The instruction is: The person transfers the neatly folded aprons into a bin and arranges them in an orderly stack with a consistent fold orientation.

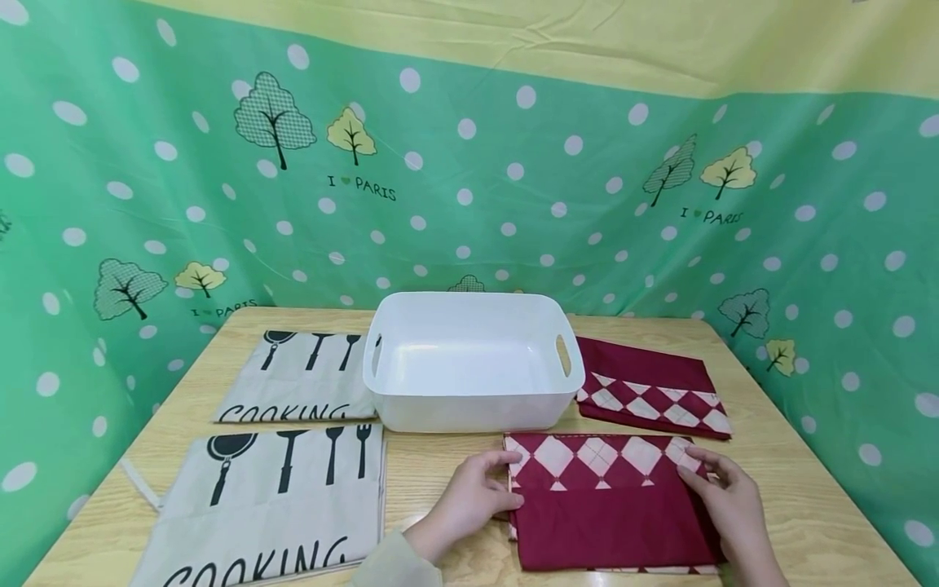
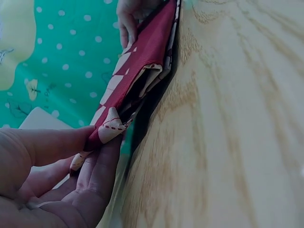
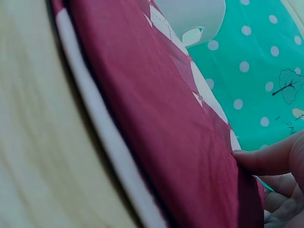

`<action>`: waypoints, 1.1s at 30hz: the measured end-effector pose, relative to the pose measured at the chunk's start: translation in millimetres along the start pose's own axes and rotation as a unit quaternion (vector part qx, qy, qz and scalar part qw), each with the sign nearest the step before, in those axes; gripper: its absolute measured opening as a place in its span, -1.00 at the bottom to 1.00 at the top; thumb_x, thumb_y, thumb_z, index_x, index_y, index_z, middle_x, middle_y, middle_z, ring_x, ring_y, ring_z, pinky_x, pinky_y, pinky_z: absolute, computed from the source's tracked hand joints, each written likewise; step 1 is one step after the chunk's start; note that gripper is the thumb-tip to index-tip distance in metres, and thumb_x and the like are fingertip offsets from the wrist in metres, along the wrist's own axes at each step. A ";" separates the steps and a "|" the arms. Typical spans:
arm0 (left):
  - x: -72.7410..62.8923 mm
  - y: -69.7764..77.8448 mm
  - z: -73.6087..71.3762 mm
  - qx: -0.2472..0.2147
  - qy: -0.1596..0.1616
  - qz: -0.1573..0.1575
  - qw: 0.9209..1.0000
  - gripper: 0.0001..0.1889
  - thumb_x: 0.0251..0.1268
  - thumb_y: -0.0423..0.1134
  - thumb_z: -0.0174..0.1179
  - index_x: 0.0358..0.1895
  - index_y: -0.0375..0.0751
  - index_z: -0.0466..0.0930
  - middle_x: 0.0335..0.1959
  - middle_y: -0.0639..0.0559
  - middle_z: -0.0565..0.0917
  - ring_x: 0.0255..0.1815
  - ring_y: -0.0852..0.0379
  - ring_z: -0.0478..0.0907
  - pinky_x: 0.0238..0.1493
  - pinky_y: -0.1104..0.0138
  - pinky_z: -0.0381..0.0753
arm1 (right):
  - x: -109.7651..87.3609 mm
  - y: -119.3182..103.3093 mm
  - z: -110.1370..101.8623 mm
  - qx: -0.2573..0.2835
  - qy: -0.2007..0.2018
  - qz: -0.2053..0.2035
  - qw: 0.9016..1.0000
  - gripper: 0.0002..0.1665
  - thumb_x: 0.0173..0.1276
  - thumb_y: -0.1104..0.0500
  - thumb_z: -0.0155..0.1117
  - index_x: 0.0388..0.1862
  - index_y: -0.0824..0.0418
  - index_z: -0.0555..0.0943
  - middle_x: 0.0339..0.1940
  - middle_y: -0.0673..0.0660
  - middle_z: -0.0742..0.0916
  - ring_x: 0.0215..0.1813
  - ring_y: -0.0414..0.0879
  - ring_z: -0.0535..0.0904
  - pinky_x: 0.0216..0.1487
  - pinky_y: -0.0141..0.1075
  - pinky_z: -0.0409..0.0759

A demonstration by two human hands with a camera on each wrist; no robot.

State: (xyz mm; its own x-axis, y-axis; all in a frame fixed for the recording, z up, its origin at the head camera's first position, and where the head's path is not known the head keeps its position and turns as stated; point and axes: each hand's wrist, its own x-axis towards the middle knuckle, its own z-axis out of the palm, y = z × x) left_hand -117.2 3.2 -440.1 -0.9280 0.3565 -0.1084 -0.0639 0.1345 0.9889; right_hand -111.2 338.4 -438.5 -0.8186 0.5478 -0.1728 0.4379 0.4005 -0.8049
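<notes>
A folded dark red cloth (image 1: 609, 526) with a white diamond band lies at the front right of the table. My left hand (image 1: 473, 497) pinches its left edge between thumb and fingers; the left wrist view shows the folded layers (image 2: 142, 80) between them. At the opposite edge, my right hand (image 1: 729, 501) pinches the cloth near its upper right corner, thumb on top. In the right wrist view the thumb (image 3: 266, 159) presses on the red fabric (image 3: 156, 118), with the other fingers partly hidden beneath.
Behind the cloth stands a white plastic basket (image 1: 469, 412) with side handle holes. Another folded red cloth (image 1: 645, 367) lies right of it. Two folded cream cloths printed "COOKING", one at the back (image 1: 293, 383) and one in front (image 1: 279, 505), lie left. A green dotted curtain (image 1: 469, 220) surrounds the wooden table (image 1: 800, 505).
</notes>
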 end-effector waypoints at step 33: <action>-13.2 21.1 -10.6 0.003 0.008 -0.003 1.000 -0.45 0.05 -0.51 0.35 0.21 -0.26 0.59 -0.61 0.08 0.56 -0.55 0.26 0.48 -0.61 0.51 0.34 | -8.4 -15.3 -1.3 0.030 -0.010 0.000 0.999 -0.43 0.29 0.11 0.41 0.28 0.18 0.55 -0.31 -0.35 0.51 -0.14 -0.27 0.36 -0.26 -0.46 0.44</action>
State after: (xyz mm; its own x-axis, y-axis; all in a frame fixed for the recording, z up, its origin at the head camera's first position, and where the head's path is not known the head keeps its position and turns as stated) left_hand -110.2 -8.5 -416.7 -0.9331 0.3417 -0.1123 -0.0668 0.1422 0.9876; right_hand -110.6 328.6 -423.9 -0.8264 0.5324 -0.1834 0.4148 0.3554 -0.8376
